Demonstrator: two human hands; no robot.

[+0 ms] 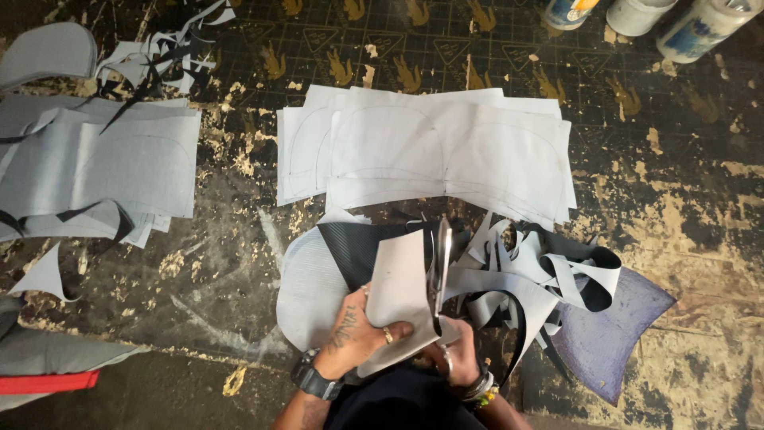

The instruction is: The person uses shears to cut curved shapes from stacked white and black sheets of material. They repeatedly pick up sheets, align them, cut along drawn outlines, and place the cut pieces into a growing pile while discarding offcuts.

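While the left hand [356,334] pinches a pale grey sheet [402,299] between thumb and fingers at the near edge of the bench [676,207], the right hand [455,354] works a pair of scissors [438,267] up along the sheet's right side, its fingers closed through the handles; the blades look nearly together, though I cannot tell exactly. Under the sheet lie a rounded grey cut shape [306,295] and a dark ribbed piece [358,247]. Just to the right sits a tangle of grey and black offcut strips [549,275] over a purple curved panel [609,338], which suggests a good deal of cutting is already done. Toward the middle of the bench, a stack of white sheets with pencilled curves [430,147] looks uncut, so plenty seems left. Along the left edge rests another pile of grey sheets [103,167] with more trimmings [159,60] at the far left corner. Three cans [637,16] stand at the far right corner.
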